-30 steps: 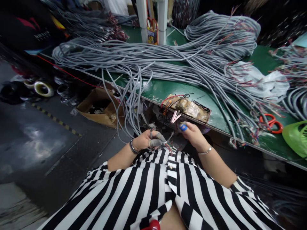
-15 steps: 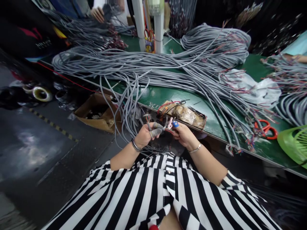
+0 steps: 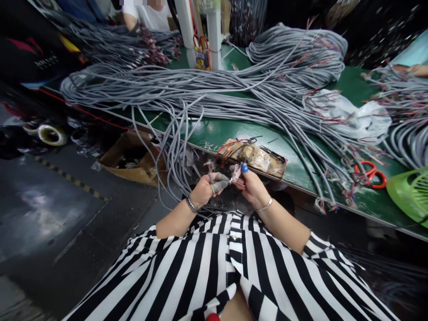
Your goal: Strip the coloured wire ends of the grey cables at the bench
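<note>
My left hand (image 3: 205, 189), its thumb and finger wrapped in grey covers, is closed around a grey cable near its stripped end. Coloured wires (image 3: 236, 177), pink and red among them, fan out from that end toward my right hand (image 3: 253, 187). A blue cover sits on my right thumb, and the right fingers pinch the wires. Another frayed cable end (image 3: 210, 166) pokes up beside my left fingers. Both hands are just off the near table edge, in front of a taped cardboard piece (image 3: 257, 157) with wires on it.
Long bundles of grey cable (image 3: 160, 89) cover much of the green table (image 3: 220, 132); several strands droop over its front edge. Red-handled scissors (image 3: 371, 174) and a green plastic basket (image 3: 408, 196) are at right. A cardboard box (image 3: 133, 167) stands on the floor at left. Co-workers are partly visible beyond.
The pink and red wires are spread more between my hands, and my right hand has tilted slightly more upright. The view has shifted a little. The person at the back has lowered a hand.
</note>
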Tool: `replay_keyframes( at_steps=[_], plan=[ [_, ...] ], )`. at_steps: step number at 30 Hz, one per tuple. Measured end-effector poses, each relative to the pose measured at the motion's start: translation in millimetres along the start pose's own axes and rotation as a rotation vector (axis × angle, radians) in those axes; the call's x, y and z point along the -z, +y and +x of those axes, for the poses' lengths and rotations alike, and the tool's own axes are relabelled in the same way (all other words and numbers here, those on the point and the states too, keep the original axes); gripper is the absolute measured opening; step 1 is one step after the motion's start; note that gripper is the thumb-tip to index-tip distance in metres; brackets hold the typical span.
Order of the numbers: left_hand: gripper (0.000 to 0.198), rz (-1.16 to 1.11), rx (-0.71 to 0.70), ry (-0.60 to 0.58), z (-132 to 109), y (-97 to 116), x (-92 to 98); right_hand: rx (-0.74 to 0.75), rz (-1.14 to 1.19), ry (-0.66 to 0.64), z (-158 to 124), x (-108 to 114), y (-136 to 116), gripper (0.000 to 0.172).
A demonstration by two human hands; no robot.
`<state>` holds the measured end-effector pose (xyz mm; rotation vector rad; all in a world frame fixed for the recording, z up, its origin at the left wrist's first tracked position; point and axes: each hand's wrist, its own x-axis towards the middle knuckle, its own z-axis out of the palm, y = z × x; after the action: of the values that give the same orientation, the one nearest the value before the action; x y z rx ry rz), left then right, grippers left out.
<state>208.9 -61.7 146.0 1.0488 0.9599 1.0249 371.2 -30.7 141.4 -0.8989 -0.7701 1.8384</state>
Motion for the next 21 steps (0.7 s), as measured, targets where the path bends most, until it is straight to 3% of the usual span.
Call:
replay_keyframes(
  at_steps=[7,14,21],
  plan=[
    [0.038,0.072,0.040,-0.004,0,-5,-2.6,0.008,0.031,0.059,-3,-6,-2,0.052],
    [0.039,0.023,0.021,-0.004,-4,-9,-1.4,-0.030,0.061,0.019,-4,0,2,0.054],
    [0.037,0.020,0.043,-0.045,-37,-21,9.8,-0.104,0.062,0.011,-11,13,6,0.053]
  ],
)
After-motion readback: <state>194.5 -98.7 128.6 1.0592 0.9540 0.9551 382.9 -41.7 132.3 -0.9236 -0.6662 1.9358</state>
